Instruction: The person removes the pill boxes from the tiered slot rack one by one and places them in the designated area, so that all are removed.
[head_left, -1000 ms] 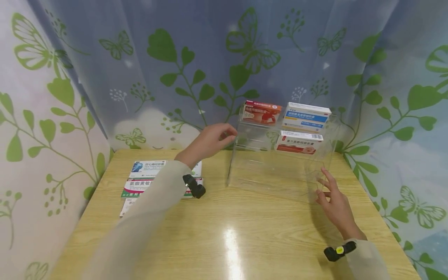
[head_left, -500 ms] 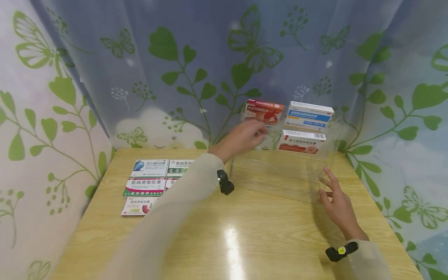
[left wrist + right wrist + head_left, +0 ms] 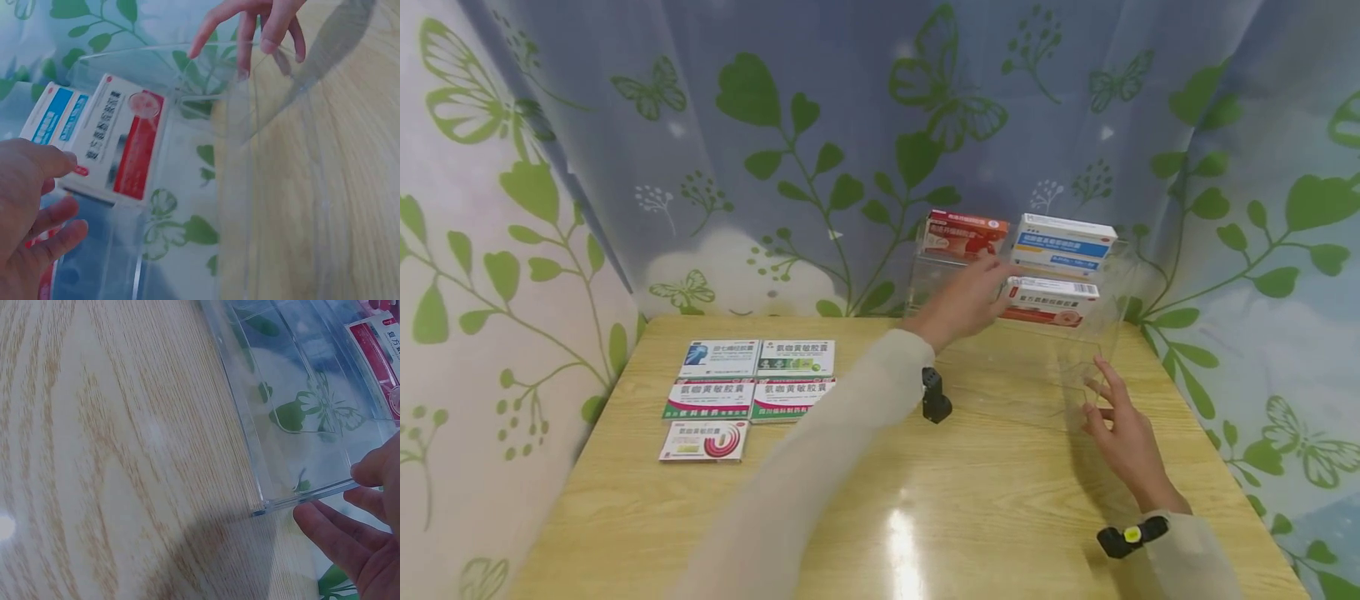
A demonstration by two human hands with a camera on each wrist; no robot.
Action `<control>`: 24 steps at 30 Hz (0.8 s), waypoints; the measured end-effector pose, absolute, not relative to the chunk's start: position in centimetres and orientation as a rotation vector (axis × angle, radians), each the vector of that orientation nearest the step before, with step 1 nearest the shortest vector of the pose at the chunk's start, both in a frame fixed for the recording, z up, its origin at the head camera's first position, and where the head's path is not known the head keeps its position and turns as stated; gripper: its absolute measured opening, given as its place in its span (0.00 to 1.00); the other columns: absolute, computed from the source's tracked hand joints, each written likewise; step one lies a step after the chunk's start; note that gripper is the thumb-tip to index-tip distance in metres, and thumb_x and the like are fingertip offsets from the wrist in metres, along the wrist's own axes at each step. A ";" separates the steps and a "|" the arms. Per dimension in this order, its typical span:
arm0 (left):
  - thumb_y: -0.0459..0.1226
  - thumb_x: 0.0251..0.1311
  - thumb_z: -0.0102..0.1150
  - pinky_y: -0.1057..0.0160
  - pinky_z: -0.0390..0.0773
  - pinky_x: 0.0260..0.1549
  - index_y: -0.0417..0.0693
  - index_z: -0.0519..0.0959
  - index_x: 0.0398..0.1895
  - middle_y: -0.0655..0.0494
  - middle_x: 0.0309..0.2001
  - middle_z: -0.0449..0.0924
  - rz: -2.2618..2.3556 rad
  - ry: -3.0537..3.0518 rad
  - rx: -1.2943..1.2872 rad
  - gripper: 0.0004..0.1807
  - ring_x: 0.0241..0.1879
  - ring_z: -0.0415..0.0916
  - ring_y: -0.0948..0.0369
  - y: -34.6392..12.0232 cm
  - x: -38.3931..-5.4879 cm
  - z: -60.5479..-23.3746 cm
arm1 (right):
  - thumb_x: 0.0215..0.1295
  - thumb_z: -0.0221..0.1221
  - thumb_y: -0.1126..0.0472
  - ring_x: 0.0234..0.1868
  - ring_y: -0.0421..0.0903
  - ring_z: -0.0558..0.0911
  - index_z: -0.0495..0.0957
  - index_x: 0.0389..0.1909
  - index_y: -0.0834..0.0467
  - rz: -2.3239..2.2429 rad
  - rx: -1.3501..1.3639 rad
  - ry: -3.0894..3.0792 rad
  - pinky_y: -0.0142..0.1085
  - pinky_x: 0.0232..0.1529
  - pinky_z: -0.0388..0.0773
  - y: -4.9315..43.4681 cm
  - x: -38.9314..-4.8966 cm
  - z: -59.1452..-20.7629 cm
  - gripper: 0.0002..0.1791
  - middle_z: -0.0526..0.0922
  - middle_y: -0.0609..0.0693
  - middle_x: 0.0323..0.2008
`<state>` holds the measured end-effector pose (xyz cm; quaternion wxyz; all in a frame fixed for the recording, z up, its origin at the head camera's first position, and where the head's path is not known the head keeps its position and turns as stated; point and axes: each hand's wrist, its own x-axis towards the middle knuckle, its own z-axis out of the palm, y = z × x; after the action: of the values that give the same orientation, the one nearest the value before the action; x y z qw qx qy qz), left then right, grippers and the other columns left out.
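A clear stepped display rack (image 3: 1105, 329) stands at the back right of the table. My left hand (image 3: 966, 302) reaches over it with loosely bent fingers, a fingertip (image 3: 70, 161) at the left end of a white-and-red medicine box (image 3: 1048, 304). Behind that box stand a blue-and-white medicine box (image 3: 1063, 243) and a red medicine box (image 3: 964, 235) on the upper step. My right hand (image 3: 1126, 446) pinches the rack's right side edge, with the thumb (image 3: 372, 472) on one side and fingers (image 3: 331, 534) on the other.
Several flat medicine boxes lie in rows on the wooden table (image 3: 850, 517) at left, among them a white-and-green box (image 3: 796, 358) and a white box with pink arcs (image 3: 703, 440). A patterned curtain (image 3: 820, 100) hangs close behind the rack.
My left hand has moved right from the rack's left edge, across to the white-and-red medicine box. The sleeve now uncovers the flat boxes at left. The right hand stays at the rack's side.
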<state>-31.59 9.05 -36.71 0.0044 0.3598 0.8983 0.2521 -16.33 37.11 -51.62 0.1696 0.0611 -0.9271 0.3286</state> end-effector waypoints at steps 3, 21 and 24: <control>0.42 0.84 0.56 0.62 0.72 0.77 0.60 0.68 0.83 0.58 0.82 0.66 0.801 2.828 1.136 0.28 0.79 0.68 0.59 9.4 -31.2 -37.1 | 0.79 0.58 0.73 0.42 0.69 0.91 0.49 0.90 0.48 0.937 0.171 -2.636 0.18 0.32 0.80 37.1 -16.3 -51.7 0.46 0.78 0.75 0.69; 0.37 0.84 0.55 0.65 0.79 0.69 0.47 0.76 0.76 0.51 0.68 0.78 0.851 2.915 1.183 0.22 0.70 0.77 0.56 8.3 -31.3 -36.4 | 0.80 0.58 0.71 0.42 0.68 0.91 0.48 0.90 0.46 0.924 0.164 -2.645 0.22 0.32 0.81 37.2 -16.3 -52.0 0.47 0.77 0.74 0.70; 0.37 0.84 0.55 0.63 0.78 0.70 0.44 0.76 0.75 0.50 0.69 0.80 0.877 2.941 1.185 0.21 0.69 0.78 0.57 7.4 -31.4 -35.4 | 0.80 0.58 0.71 0.41 0.68 0.91 0.48 0.90 0.46 0.920 0.169 -2.642 0.21 0.31 0.81 37.2 -16.3 -51.9 0.46 0.77 0.74 0.70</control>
<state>-31.38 7.37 -35.35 -0.0740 0.3592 0.8915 0.2658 -16.29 37.17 -51.91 0.1688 0.0593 -0.9291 0.3237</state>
